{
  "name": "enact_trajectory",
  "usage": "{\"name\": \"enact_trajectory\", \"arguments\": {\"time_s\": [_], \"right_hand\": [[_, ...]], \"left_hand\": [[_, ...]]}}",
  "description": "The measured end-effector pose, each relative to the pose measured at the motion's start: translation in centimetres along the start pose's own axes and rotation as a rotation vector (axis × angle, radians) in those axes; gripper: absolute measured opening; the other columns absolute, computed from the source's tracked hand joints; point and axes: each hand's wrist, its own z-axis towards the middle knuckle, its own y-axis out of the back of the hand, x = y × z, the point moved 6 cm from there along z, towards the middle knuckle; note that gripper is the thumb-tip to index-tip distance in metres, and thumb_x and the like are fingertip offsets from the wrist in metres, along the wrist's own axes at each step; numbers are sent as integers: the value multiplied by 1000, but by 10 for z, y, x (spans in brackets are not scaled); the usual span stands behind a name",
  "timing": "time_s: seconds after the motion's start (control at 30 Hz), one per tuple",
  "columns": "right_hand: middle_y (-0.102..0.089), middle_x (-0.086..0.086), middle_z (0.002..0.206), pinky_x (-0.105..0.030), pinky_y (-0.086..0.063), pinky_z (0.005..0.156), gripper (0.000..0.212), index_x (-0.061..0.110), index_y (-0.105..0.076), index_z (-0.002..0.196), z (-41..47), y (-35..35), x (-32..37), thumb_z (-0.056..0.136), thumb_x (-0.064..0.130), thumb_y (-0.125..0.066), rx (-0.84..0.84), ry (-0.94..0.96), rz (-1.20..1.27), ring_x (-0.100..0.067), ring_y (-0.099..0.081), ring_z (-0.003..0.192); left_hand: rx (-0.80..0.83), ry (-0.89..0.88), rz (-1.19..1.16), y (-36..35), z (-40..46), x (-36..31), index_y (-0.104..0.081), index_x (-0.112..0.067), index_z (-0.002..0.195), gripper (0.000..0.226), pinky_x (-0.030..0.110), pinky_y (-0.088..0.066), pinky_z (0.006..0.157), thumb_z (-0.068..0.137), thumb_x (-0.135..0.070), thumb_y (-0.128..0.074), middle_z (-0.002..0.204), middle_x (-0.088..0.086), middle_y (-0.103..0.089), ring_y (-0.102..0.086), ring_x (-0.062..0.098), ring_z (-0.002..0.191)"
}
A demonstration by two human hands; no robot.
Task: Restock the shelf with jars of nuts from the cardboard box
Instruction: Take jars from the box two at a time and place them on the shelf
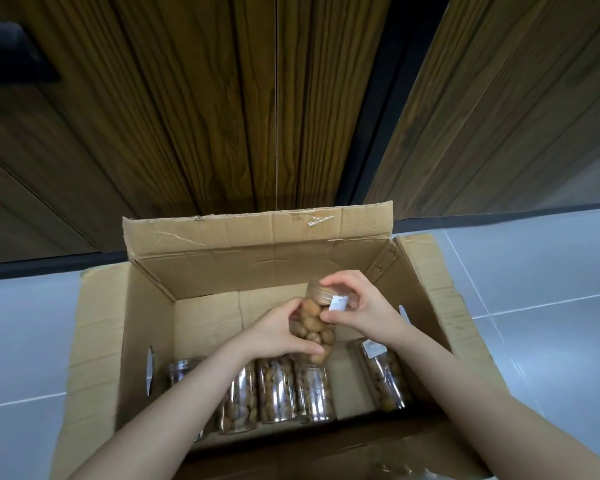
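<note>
Left hand [278, 336] grips jar [314, 336] body | right hand [355, 306] grips lid

The open brown cardboard box [153, 306] leaves its far half bare, so a hand can come straight down there. A row of clear plastic jars of nuts [278, 393] lying on their sides fills the near half, with a gap before the rightmost jar [385, 375]. The upright back flap [257, 230] and dark wooden panels [222, 98] block the far side.

a clear jar of nuts [315, 332] with a tan lid is tilted above the open cardboard box [201, 285]; more jars [278, 389] lie along its near wall.
</note>
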Motion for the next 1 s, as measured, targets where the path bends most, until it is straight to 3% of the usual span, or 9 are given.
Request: {"name": "enact_trajectory", "arguments": {"time_s": [0.07, 0.13, 0.23, 0.37, 0.5, 0.63, 0.83, 0.93, 1.0], "right_hand": [[-47, -3, 119, -27, -46, 99, 50, 43, -62, 104, -1, -6, 5, 67, 14, -80, 2, 12, 70, -14, -52, 118], [-46, 0, 121, -25, -42, 102, 51, 40, -58, 109, -5, -4, -4, 71, 13, -79, -16, -31, 38, -11, -51, 119], [-49, 4, 113, -25, -41, 100, 40, 36, -57, 112, -19, 17, -35, 76, 29, -75, -113, -218, -192, -11, -51, 114], [-51, 4, 99, -25, -39, 97, 35, 11, -59, 119, -48, 29, -80, 86, 24, -64, -73, -448, -531, -24, -50, 116], [-40, -9, 129, -32, -36, 104, 46, 13, -51, 128, -55, 22, -101, 87, 31, -61, 27, -565, -716, -27, -38, 126], [-37, -10, 133, -37, -33, 109, 63, 16, -43, 133, -51, 11, -112, 79, 38, -67, 154, -619, -780, -28, -29, 130], [-41, -8, 124, -29, -41, 97, 45, 13, -59, 107, -38, 12, -125, 68, 25, -75, 174, -624, -723, -27, -39, 120], [-38, -6, 120, -28, -42, 97, 42, 12, -61, 105, -37, 15, -117, 67, 23, -74, 191, -611, -677, -24, -39, 115], [-50, -4, 106, -25, -43, 81, 37, 14, -62, 100, -35, 21, -98, 66, 21, -74, 180, -554, -667, -22, -48, 103]], "left_hand": [[5, 0, -102, -1, 2, 1, -51, -22, 111, 56, 18, -50, 85, 67, -8, -83, 106, 1, -65, -62, 9, 94], [-10, 24, -85, -1, 2, 10, -53, -24, 107, 57, 25, -52, 89, 62, -14, -86, 106, 1, -66, -64, 13, 97], [-39, 89, 18, -1, -1, 29, -54, -24, 109, 61, 27, -51, 91, 58, -25, -87, 105, -7, -66, -63, 10, 98], [-84, 135, -65, 2, 1, 43, -56, -23, 112, 76, 32, -51, 93, 45, -43, -85, 106, -5, -68, -65, 10, 99], [-94, 134, -111, 7, 2, 43, -56, -21, 113, 81, 29, -52, 91, 42, -49, -82, 107, -4, -68, -65, 10, 100], [-98, 126, -129, 8, 3, 43, -57, -23, 108, 76, 27, -52, 89, 41, -50, -81, 106, -3, -68, -65, 11, 99], [-94, 139, -143, 8, 7, 44, -58, -25, 107, 75, 24, -51, 87, 41, -52, -80, 104, -6, -69, -65, 8, 98], [-108, 165, -147, 12, 4, 41, -57, -26, 106, 72, 25, -51, 88, 42, -47, -81, 105, -5, -68, -65, 9, 99], [-122, 187, -129, 20, -2, 32, -56, -27, 104, 62, 27, -51, 90, 50, -34, -86, 104, -5, -68, -65, 11, 99]]}}
